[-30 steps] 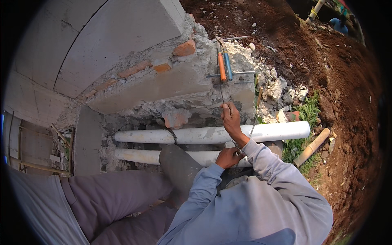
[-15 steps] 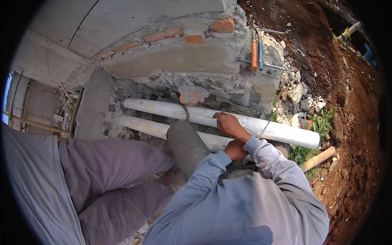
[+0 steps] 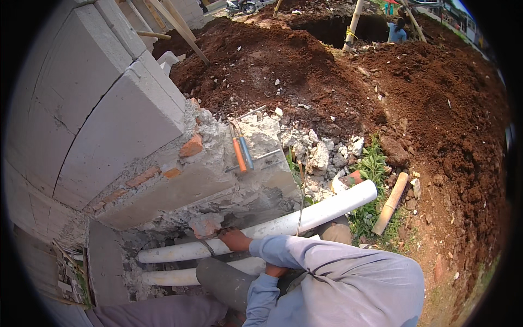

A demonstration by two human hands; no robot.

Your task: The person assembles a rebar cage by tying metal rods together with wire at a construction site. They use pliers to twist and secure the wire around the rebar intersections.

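Two white pipes run side by side along the broken wall base: an upper pipe [image 3: 297,220] and a lower pipe [image 3: 171,277]. My right hand [image 3: 235,240] lies across the upper pipe, its fingers bent round the far side, just right of a dark wire tie [image 3: 208,248]. A second wire [image 3: 301,204] loops round the same pipe further right. Below my right forearm, my left hand [image 3: 275,270] is close to the lower pipe; its fingers are hidden. My knee [image 3: 223,280] presses up near the lower pipe.
Pliers [image 3: 239,147] with orange and blue handles lie on the wall's broken end by steel bars. Rubble [image 3: 318,155], weeds [image 3: 371,163] and a bamboo piece [image 3: 390,204] lie right. Beyond are red soil [image 3: 261,60] and a person [image 3: 397,32]. A co-worker's purple trousers [image 3: 158,310] show lower left.
The view has swung up and right, bringing in the soil mound and pit. My right hand has slid left along the upper pipe to beside the wire tie.
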